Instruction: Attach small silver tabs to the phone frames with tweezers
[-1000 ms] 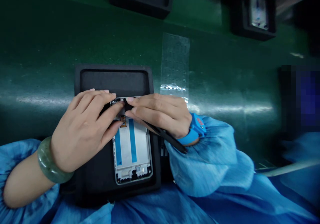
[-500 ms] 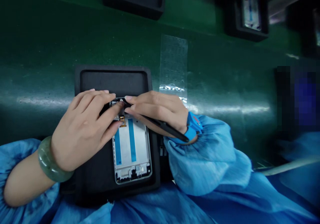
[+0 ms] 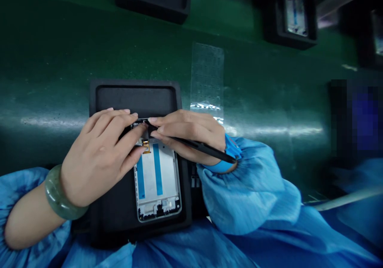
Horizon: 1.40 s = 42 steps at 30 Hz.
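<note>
Head: curled left hand [image 3: 100, 152] touches phone [image 3: 168, 170], right hand [image 3: 194, 130] pinches tweezers [image 3: 207, 149]

A phone frame [image 3: 168, 172] lies along the right edge of a tray [image 3: 134, 96] on the worktop [image 3: 60, 60]; beside the tray's far right corner, a film strip [image 3: 207, 76]; behind, a second tray [image 3: 149, 8] and, farther right, a third tray [image 3: 291, 40].

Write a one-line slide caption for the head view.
Left hand at a phone frame in a black tray, right hand holding a slim black tool.
</note>
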{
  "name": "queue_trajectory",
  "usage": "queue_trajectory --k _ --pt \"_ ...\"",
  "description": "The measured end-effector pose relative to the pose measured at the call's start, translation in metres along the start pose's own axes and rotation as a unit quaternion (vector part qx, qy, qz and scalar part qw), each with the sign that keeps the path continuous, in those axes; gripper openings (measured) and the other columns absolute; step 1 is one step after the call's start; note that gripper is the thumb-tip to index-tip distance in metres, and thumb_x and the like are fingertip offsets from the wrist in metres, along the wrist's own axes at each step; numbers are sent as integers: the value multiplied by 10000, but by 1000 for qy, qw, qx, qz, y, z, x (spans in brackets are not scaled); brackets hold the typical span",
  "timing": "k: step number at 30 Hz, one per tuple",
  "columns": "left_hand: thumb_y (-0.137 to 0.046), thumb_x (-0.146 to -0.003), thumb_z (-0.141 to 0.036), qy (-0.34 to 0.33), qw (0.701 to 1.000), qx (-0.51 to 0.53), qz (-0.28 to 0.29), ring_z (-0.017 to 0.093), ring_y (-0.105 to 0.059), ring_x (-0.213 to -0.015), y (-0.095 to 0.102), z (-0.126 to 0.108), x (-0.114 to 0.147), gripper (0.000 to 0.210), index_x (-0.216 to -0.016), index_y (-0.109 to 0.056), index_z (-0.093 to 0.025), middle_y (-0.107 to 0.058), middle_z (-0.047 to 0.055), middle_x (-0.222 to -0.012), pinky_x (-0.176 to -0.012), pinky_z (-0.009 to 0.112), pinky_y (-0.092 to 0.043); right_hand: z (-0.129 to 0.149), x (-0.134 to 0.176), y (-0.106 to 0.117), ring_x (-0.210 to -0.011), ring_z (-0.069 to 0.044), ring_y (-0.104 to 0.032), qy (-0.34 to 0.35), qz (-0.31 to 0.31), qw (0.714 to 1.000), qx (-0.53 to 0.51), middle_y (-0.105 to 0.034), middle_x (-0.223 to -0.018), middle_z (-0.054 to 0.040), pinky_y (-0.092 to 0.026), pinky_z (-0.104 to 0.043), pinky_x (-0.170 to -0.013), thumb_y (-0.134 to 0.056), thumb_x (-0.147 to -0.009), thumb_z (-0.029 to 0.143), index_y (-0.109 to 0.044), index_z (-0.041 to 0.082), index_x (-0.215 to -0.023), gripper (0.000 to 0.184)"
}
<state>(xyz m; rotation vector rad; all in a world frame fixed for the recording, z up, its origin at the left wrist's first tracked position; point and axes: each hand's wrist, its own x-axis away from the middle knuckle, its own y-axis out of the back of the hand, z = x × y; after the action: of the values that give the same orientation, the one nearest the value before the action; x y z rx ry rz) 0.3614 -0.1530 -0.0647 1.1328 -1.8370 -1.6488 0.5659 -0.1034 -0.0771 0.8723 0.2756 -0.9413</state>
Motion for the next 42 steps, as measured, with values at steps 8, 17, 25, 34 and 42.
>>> queue_trajectory --k 8,17,25,34,42 --pt "-524 -854 -276 0 1000 3 3 301 -508 -1106 1 0 -1 337 -1137 -562 -96 -566 161 -1125 -949 494 -428 -1 4 -6 -842 -174 -701 -69 -105 990 -62 -721 -887 -43 -603 -286 -739 -698 -712 75 -615 169 -884 212" --pt "-519 -853 -277 1 1000 -1 6 300 -511 -1103 1 0 -1 324 -1120 -567 -99 -565 164 -1131 -948 495 -429 -6 4 -15 -827 -159 -700 -87 -107 989 -53 -710 -826 -14 -595 -269 -729 -691 -733 134 -608 172 -841 141" --pt "-515 -853 -287 0 1000 -4 4 300 -509 -1105 0 0 -1 341 -1142 -561 -114 -565 155 -1133 -945 493 -431 -7 2 -17 -811 -138 -699 -85 -110 989 -46 -711 -829 -6 -582 -233 -719 -675 -751 139 -614 167 -846 116" --pt "-530 -842 -280 1 1000 1 4 305 -506 -1110 1 0 0 335 -1123 -563 -99 -563 168 -1137 -953 490 -422 -5 2 -12 -860 -146 -693 -67 -61 994 -66 -720 -870 -44 -577 -257 -753 -646 -779 128 -619 147 -860 88" --pt "-523 -850 -285 -1 1000 0 -1 301 -508 -1103 0 0 0 329 -1118 -562 -98 -567 161 -1126 -944 490 -430 -5 2 -13 -860 -136 -694 -66 -63 995 -36 -723 -888 -39 -584 -244 -741 -638 -792 155 -615 155 -861 72"
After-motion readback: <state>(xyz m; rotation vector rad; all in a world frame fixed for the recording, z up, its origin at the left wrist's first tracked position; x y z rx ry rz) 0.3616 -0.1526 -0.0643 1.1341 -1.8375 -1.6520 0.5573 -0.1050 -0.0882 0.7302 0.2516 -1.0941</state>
